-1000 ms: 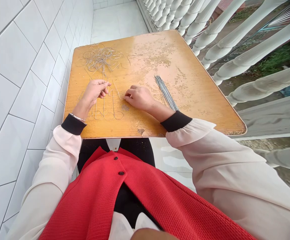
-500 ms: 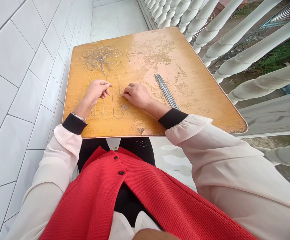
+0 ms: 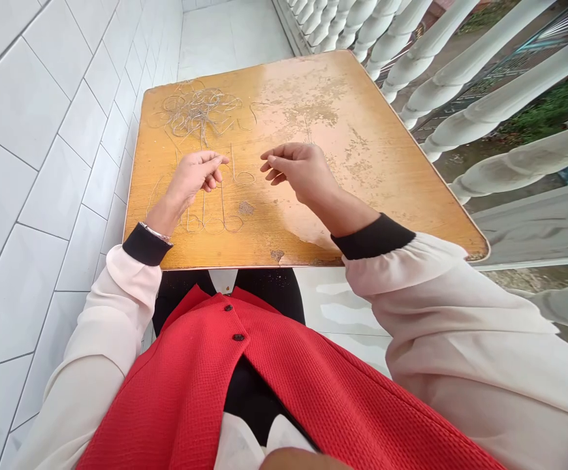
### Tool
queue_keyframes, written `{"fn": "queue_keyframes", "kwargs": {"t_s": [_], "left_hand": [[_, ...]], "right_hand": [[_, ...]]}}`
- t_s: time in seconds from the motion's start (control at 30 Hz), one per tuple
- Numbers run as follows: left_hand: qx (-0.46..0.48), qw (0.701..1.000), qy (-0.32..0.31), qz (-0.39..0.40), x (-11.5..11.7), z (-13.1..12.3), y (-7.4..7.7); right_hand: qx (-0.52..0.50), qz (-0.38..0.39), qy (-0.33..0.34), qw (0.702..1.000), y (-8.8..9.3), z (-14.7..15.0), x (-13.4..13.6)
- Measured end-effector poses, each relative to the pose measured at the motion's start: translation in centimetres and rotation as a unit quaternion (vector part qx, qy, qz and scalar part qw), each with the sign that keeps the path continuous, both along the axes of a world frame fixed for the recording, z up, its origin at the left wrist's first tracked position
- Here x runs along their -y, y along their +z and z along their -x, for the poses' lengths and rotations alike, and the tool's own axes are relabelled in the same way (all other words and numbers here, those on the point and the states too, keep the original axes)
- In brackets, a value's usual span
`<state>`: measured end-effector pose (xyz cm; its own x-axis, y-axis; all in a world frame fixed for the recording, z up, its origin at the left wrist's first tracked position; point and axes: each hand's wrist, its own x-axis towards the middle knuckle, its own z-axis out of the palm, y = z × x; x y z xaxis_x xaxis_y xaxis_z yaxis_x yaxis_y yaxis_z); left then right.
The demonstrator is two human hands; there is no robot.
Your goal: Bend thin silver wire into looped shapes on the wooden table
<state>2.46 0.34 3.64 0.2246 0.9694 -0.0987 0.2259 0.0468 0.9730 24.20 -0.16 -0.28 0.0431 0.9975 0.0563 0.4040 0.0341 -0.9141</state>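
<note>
My left hand [image 3: 196, 173] is pinched above the left part of the table; whatever its fingertips hold, if anything, is too fine to make out. Below and beside it lie several bent wires [image 3: 222, 212] with looped ends. Another wire [image 3: 245, 179], straight with a loop at its lower end, rests between my hands. My right hand [image 3: 301, 170] hovers to the right of that wire, fingers loosely curved and apart, with nothing visible in them. The hand and forearm now cover most of the straight wire bundle; only some tips [image 3: 307, 138] show beyond the hand.
A tangled heap of bent wire [image 3: 200, 109] lies at the table's far left. The wooden table [image 3: 386, 176] has a worn, peeling top. A white tiled wall [image 3: 44, 98] runs along the left, and a white baluster railing [image 3: 441, 91] along the right.
My right hand has let go of the looped wire, lifted and moved right over the straight wire bundle. My left hand has shifted slightly right and up, still pinched.
</note>
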Motion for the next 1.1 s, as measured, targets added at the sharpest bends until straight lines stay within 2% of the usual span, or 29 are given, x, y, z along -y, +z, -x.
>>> {"fn": "queue_keyframes", "kwargs": {"t_s": [0.1,0.2,0.37,0.43,0.5,0.57,0.67,0.8,0.93,1.03,1.1], "left_hand": [[0.009,0.999,-0.027,-0.025,0.8,-0.7,0.3],[-0.007,0.998,-0.029,-0.053,1.1,-0.8,0.7],[-0.077,0.990,0.064,-0.102,-0.2,1.6,2.0],[-0.107,0.981,0.089,-0.134,-0.9,2.6,2.0],[-0.177,0.965,0.094,-0.168,-1.7,3.1,1.4],[-0.262,0.942,0.081,-0.194,-2.5,2.9,0.4],[-0.350,0.915,0.033,-0.197,-4.1,1.9,-1.5],[-0.394,0.899,-0.029,-0.189,-5.7,0.6,-3.3],[-0.460,0.862,-0.080,-0.197,-5.5,-0.1,-3.6],[-0.520,0.826,-0.110,-0.190,-4.7,-0.3,-3.1],[-0.543,0.812,-0.119,-0.177,-4.3,-0.5,-2.7]], "right_hand": [[-0.071,0.030,0.038,0.996,1.0,1.1,1.6],[-0.065,0.003,0.062,0.996,0.8,2.1,1.7],[0.087,-0.057,0.007,0.995,-0.7,1.8,-1.1],[0.144,-0.083,0.015,0.986,-1.3,1.4,-2.1],[0.195,-0.119,0.050,0.972,-1.9,1.4,-2.8],[0.238,-0.142,0.083,0.957,-2.5,1.8,-3.3],[0.292,-0.144,0.090,0.941,-3.2,2.6,-3.9],[0.332,-0.150,0.092,0.927,-3.7,3.2,-4.6],[0.364,-0.153,0.126,0.910,-4.1,3.1,-4.4],[0.383,-0.155,0.143,0.899,-4.1,3.0,-3.9],[0.400,-0.158,0.145,0.891,-4.1,3.1,-3.7]]}}
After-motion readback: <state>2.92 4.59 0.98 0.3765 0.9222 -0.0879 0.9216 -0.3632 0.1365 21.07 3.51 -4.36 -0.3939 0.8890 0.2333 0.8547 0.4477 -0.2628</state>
